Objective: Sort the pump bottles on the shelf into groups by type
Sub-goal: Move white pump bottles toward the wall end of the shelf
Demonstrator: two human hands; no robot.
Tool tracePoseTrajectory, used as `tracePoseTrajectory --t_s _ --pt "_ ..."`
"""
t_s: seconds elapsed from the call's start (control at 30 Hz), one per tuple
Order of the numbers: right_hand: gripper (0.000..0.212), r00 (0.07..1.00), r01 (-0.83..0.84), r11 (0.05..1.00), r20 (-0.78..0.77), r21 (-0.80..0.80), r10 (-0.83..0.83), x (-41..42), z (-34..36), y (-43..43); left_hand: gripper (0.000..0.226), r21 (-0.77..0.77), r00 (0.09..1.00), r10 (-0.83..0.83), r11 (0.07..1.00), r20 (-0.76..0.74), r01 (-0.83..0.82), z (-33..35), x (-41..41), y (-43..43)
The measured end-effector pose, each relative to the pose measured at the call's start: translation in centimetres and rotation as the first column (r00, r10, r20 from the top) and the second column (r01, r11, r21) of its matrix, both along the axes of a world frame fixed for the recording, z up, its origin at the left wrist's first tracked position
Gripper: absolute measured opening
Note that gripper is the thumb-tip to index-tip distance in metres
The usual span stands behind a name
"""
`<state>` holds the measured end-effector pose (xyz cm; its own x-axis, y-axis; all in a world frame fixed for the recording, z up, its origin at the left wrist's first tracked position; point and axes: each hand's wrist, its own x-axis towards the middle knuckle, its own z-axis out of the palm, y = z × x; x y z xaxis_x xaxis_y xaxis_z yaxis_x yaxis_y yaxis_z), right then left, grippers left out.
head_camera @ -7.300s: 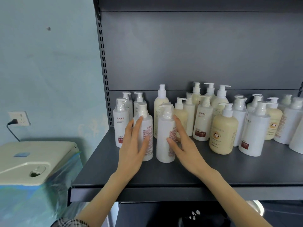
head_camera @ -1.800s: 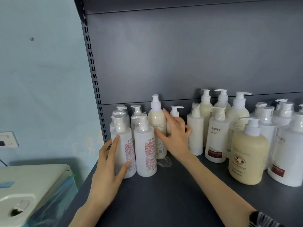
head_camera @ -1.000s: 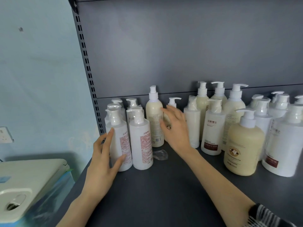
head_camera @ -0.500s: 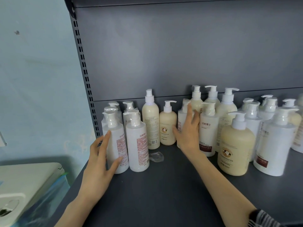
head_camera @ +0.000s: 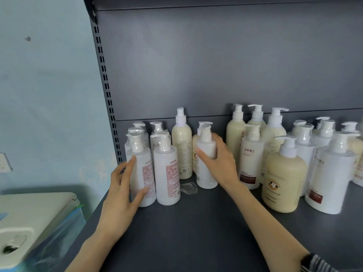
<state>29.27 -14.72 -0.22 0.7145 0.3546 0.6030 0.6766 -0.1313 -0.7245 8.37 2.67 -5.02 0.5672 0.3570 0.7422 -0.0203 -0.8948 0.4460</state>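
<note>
Right hand [head_camera: 220, 163] curls round a slim white bottle [head_camera: 206, 154] just right of the tall cream bottle [head_camera: 181, 146] (prob. bound for its twins). Left hand [head_camera: 121, 193], fingers straight, braces the white group [head_camera: 167, 173] left of it.

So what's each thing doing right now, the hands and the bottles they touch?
Left hand, fingers straight, resting on the front white bottle.
Front white bottle, standing upright, pump wrapped in plastic.
Right hand, gripping the slim white bottle.
Slim white bottle, upright, held around its middle.
Big cream bottle, standing, untouched.
Plastic scrap, lying on the shelf.
</note>
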Motion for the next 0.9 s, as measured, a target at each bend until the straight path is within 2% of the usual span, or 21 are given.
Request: tracePoseTrajectory --t_s 0.1,0.2,0.3,0.37,0.43,0.57,0.77,0.9 --pt "0.065 0.959 -0.272 0.962 -0.085 -0.005 0.27 -0.9 0.8 0.2 0.077 -0.007 1.0 0.002 1.0 -0.002 -0.002 0.1 0.0 -0.1" --pt "0.053 0.815 -0.534 0.845 -0.242 0.045 0.527 -0.7 1.7 -0.6 0.076 -0.022 1.0 0.011 1.0 -0.014 -0.011 0.1 -0.2 -0.2" --pt "0.046 0.672 -0.665 0.743 -0.37 0.079 0.641 0.1 2.1 -1.9 0.076 -0.01 1.0 0.009 1.0 -0.008 -0.009 0.2 -0.2 -0.3" --pt "0.05 0.654 -0.664 0.739 -0.389 0.116 0.649 0.3 2.1 -2.3 0.076 -0.001 1.0 0.003 1.0 -0.005 -0.003 0.2 -0.2 -0.3" --pt "0.053 0.692 -0.621 0.774 -0.375 0.126 0.617 0.3 1.8 -2.0 0.076 -0.001 1.0 -0.002 1.0 -0.003 0.002 0.2 -0.1 -0.3" --pt "0.044 0.715 -0.582 0.8 -0.376 0.145 0.589 -0.3 0.9 -1.0 0.077 0.0 1.0 0.005 1.0 -0.003 -0.005 0.2 0.0 -0.3" --pt "0.056 0.743 -0.567 0.82 -0.382 0.076 0.55 -0.5 0.7 -0.8 0.077 -0.002 1.0 0.027 1.0 -0.013 -0.027 0.2 0.0 -0.3" --pt "0.051 0.754 -0.567 0.821 -0.359 0.068 0.551 -0.6 0.7 -0.7 0.078 0.007 0.999 0.051 0.999 -0.019 -0.051 0.4 -0.2 -0.6"
